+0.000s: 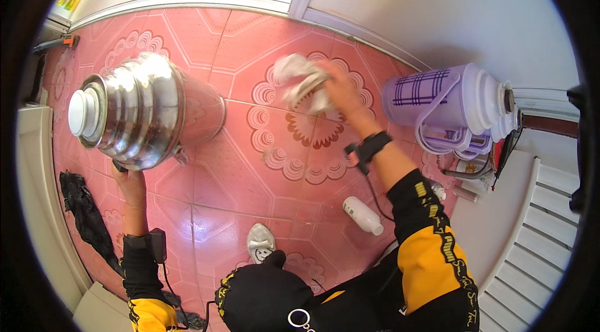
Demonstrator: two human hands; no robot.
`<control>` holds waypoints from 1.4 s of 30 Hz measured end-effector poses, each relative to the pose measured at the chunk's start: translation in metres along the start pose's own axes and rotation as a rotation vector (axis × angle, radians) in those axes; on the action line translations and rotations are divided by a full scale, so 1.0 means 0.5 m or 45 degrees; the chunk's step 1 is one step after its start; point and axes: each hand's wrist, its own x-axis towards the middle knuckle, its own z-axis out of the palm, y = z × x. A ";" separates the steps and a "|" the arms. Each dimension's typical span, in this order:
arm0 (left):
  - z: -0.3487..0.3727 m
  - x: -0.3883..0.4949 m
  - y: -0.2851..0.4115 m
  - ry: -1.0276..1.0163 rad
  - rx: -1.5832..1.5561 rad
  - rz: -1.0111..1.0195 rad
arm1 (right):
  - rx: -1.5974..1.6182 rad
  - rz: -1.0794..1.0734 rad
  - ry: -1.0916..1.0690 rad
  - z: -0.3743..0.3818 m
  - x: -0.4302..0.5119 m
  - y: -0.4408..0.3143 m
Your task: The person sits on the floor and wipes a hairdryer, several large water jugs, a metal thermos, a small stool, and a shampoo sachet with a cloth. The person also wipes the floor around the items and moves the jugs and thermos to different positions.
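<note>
A large shiny metal vacuum flask (150,102) with a ribbed shoulder and a white cap (83,113) stands over the pink tiled floor, to the left. My left hand (129,184) grips it at its near side, by a dark handle part; the fingers are partly hidden behind the flask. Out to the right of the flask, my right hand (340,88) holds a crumpled whitish cloth (300,76) above the floor. Both cloth and hand are blurred. A white plastic bottle (363,215) lies on its side on the floor below my right forearm.
Purple and white vacuum flasks (431,97) stand by the wall at right, handles towards me. A white slatted panel (529,233) is at lower right. A black plastic bag (86,219) lies at left, near a pale cabinet (37,154). My shoe (260,240) is at lower centre.
</note>
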 end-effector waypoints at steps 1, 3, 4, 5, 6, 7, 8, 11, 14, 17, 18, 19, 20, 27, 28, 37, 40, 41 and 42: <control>-0.001 -0.001 -0.004 -0.003 -0.013 -0.005 | -0.134 0.049 0.095 -0.039 0.037 0.037; -0.006 -0.011 -0.011 -0.002 -0.020 -0.040 | -0.593 0.094 0.292 -0.100 0.062 0.100; -0.010 -0.011 -0.017 -0.004 -0.044 -0.028 | -0.751 0.003 0.305 -0.100 0.068 0.126; -0.010 -0.016 -0.022 0.008 -0.138 -0.082 | -0.895 0.006 0.369 -0.096 0.075 0.143; -0.009 -0.018 -0.028 0.036 -0.240 -0.094 | -0.963 0.035 0.345 -0.075 0.081 0.149; -0.010 -0.020 -0.032 0.056 -0.383 -0.140 | -0.940 -0.144 0.306 -0.055 0.087 0.144; -0.011 -0.022 -0.034 0.045 -0.319 -0.107 | -0.828 -0.295 0.224 -0.012 0.091 0.130; -0.011 -0.020 -0.034 0.030 -0.263 -0.092 | -0.562 -0.252 -0.002 0.160 0.055 0.038; -0.008 -0.010 -0.028 0.050 -0.064 -0.027 | -0.134 -0.537 -0.224 0.290 -0.045 -0.063; -0.013 -0.007 -0.018 0.009 0.205 0.028 | -0.207 -0.711 -0.446 0.270 -0.096 -0.091; -0.013 -0.006 -0.018 0.033 0.175 0.012 | -0.074 -0.613 -0.567 0.243 -0.095 -0.092; -0.010 -0.005 -0.020 0.053 0.133 0.012 | -0.137 -0.562 -0.425 0.203 -0.081 -0.088; -0.012 -0.004 -0.022 0.031 0.172 0.035 | -0.190 -0.518 -0.301 0.149 -0.060 -0.077; -0.010 0.000 -0.045 0.034 0.031 0.069 | -1.103 0.208 -0.128 -0.094 -0.029 0.051; -0.009 0.000 -0.047 0.046 -0.016 -0.001 | -1.263 0.227 -0.120 -0.074 -0.072 0.062; -0.006 0.007 -0.051 0.034 0.004 -0.005 | -0.945 0.673 -1.105 -0.079 -0.266 -0.010; -0.006 0.007 -0.054 0.013 -0.079 -0.058 | -0.573 0.922 -0.365 -0.140 -0.235 -0.024; -0.005 0.008 -0.056 0.040 -0.010 -0.061 | -0.159 1.143 -0.112 -0.150 -0.233 -0.032; -0.006 0.009 -0.057 0.033 0.038 -0.071 | 0.266 1.364 0.175 -0.161 -0.239 -0.046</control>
